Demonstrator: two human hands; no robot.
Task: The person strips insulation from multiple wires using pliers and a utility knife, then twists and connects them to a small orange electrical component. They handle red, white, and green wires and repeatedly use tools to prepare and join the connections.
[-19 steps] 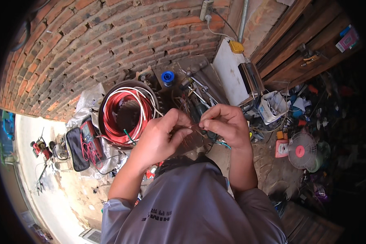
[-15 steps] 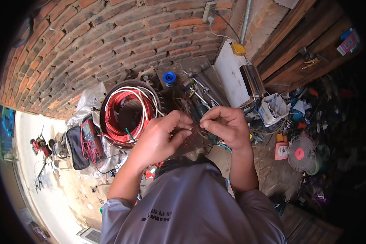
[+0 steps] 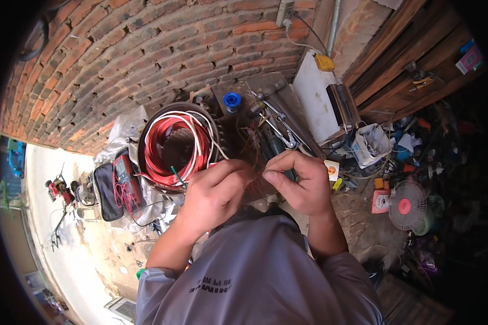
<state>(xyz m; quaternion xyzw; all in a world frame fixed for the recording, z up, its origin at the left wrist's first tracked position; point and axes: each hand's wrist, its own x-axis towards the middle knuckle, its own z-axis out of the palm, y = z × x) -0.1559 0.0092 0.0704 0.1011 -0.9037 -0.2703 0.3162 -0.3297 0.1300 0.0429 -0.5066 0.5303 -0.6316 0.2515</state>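
My left hand (image 3: 214, 189) and my right hand (image 3: 300, 180) face each other in front of my chest, fingertips a short gap apart. Each hand is closed in a pinch. Fine copper wires (image 3: 258, 188) run between and below the fingertips; their ends are hidden by the fingers. Just beyond my left hand is a round dark metal motor housing (image 3: 220, 132) with a ribbed side. Inside it sits a thick ring of red winding wire (image 3: 153, 154), with white leads lying over it. A thin green sleeve (image 3: 176, 174) sticks out near its front edge.
A red multimeter (image 3: 126, 173) lies by its black case (image 3: 106, 195) at left. Beyond my hands are a blue spool (image 3: 231, 101) and several metal tools (image 3: 271, 125). A white panel (image 3: 315, 100), a white basket (image 3: 371, 145) and a fan (image 3: 408, 205) stand to the right.
The whole view has shifted slightly, so the surroundings sit further right and lower. My left hand has turned, its fingers now more curled and hidden. Both hands stay close together.
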